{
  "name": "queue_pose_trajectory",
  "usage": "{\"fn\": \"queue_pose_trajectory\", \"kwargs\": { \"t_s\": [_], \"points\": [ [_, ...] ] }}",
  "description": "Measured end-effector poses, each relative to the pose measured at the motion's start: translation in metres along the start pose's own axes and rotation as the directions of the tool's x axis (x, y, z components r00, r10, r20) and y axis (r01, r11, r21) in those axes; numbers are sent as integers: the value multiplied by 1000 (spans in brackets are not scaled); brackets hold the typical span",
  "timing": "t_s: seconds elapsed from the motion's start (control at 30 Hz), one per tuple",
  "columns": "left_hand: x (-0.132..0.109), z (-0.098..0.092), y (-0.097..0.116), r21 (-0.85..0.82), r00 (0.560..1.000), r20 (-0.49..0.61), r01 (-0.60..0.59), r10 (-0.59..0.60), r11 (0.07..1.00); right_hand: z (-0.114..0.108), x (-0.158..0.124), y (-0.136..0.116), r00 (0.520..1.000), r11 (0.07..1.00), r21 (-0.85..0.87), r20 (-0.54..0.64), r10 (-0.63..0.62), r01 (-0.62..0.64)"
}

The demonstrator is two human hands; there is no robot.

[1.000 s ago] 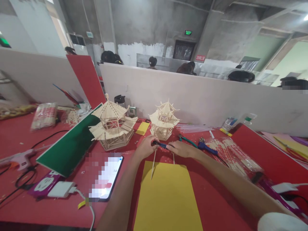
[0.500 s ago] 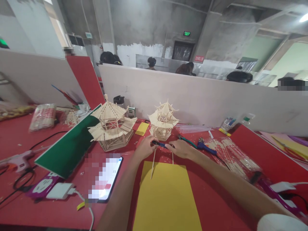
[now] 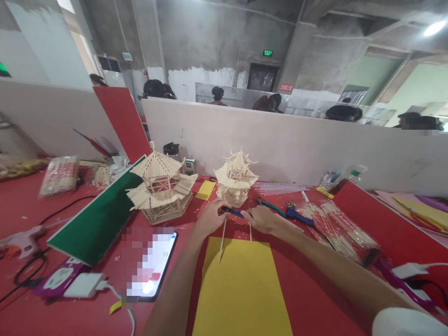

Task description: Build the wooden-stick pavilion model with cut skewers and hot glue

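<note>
My left hand [image 3: 212, 217] is closed around a thin wooden stick [image 3: 222, 240], whose lower end slants down over the yellow sheet [image 3: 241, 289]. Between my hands lies a slim blue-and-dark tool [image 3: 235, 213]; its exact kind is hard to make out. My right hand [image 3: 261, 219] has its fingers closed on the tool's right end. A second stick [image 3: 250, 232] shows below the right fingers, its upper part hidden. Just beyond my hands stands a small stick pagoda [image 3: 237, 179]. To its left is a larger stick pavilion [image 3: 163, 186].
Green-handled pliers [image 3: 271, 206], a blue glue gun [image 3: 299, 215] and bundled sticks [image 3: 336, 226] lie at right. On the left are a phone [image 3: 154, 268], a green board [image 3: 94, 228], a purple power strip [image 3: 58, 280] and a pink glue gun [image 3: 23, 240]. A white partition [image 3: 280, 144] closes the back.
The view has shifted slightly. Both hands keep nearly the same places and hold, with the tool and sticks between them.
</note>
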State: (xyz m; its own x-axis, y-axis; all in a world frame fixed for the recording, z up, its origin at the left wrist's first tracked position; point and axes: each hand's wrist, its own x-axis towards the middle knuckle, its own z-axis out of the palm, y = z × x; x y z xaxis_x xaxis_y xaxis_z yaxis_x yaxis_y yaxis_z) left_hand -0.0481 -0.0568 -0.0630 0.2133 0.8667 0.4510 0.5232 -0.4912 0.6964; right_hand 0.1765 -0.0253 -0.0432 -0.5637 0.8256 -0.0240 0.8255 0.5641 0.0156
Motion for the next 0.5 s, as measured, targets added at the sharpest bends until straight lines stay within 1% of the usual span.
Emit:
{"fn": "queue_pose_trajectory", "kwargs": {
  "t_s": [0.1,0.27,0.5],
  "points": [
    [0,1,1,10,1000,0,-21,21,1000,3,0,2,1000,1000,-22,-12,4,-4],
    [-1,2,-3,73,999,40,-24,22,997,5,1,2,1000,1000,-29,-9,0,0],
    [-4,1,-8,209,993,116,-59,35,976,-1,0,-2,998,995,-80,9,54,-54]
  ]
}}
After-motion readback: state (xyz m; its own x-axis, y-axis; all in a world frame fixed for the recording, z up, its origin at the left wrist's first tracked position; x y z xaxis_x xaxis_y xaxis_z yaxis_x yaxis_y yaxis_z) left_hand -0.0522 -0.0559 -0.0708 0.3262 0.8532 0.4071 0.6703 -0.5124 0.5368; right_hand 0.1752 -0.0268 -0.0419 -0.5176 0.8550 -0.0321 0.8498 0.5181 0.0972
